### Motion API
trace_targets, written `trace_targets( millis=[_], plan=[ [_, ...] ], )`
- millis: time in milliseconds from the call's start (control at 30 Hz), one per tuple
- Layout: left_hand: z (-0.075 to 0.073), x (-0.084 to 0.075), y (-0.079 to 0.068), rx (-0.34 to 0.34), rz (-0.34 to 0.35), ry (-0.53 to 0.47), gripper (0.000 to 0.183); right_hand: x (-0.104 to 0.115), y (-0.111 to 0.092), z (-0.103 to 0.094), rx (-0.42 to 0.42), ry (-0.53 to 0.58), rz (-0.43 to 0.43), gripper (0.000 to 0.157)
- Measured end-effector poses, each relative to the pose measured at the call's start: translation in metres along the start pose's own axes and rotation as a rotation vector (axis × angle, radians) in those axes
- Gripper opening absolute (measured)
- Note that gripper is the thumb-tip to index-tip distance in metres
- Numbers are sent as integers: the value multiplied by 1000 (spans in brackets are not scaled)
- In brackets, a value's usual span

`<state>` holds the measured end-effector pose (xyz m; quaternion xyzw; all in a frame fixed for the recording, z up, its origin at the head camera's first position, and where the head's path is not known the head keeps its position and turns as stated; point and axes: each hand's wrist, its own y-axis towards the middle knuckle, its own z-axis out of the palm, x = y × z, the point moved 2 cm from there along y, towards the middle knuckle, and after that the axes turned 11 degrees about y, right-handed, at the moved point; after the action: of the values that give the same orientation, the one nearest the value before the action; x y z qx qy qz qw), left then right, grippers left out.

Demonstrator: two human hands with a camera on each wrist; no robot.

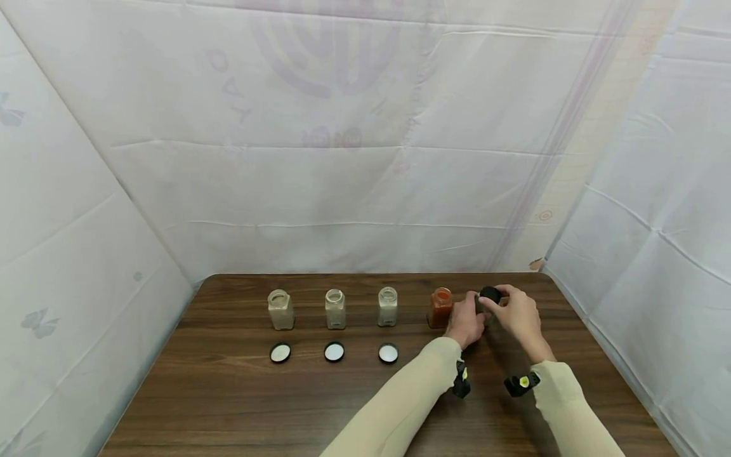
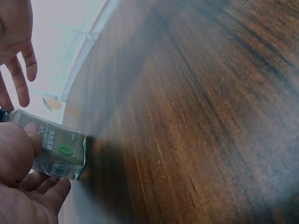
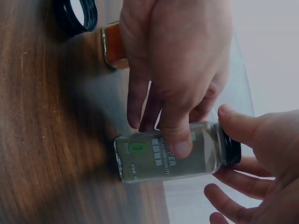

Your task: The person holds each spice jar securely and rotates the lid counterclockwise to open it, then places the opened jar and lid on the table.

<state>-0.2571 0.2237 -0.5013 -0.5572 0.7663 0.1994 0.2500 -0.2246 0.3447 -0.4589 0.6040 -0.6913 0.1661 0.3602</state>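
Observation:
My left hand grips a clear glass spice jar around its body, thumb across the printed label. The jar holds a grey-green powder and is topped by a black lid. The thumb and fingers of my right hand pinch that lid from either side. In the left wrist view the spice jar has its base close to the tabletop; whether it touches is unclear. Just left of my left hand stands an uncapped jar of orange-red powder.
Three uncapped jars of pale powder, left, middle and right, stand along the back of the wooden table. Before each lies an upturned lid. Another upturned lid shows near the orange-red jar. White sheeting encloses the table.

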Motion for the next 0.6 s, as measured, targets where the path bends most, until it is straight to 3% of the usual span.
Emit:
trace_targets(
  millis=[600],
  plan=[
    [4,2,5,37,0,1,45,-1,-2,3,-59,-26,-31,54]
  ],
)
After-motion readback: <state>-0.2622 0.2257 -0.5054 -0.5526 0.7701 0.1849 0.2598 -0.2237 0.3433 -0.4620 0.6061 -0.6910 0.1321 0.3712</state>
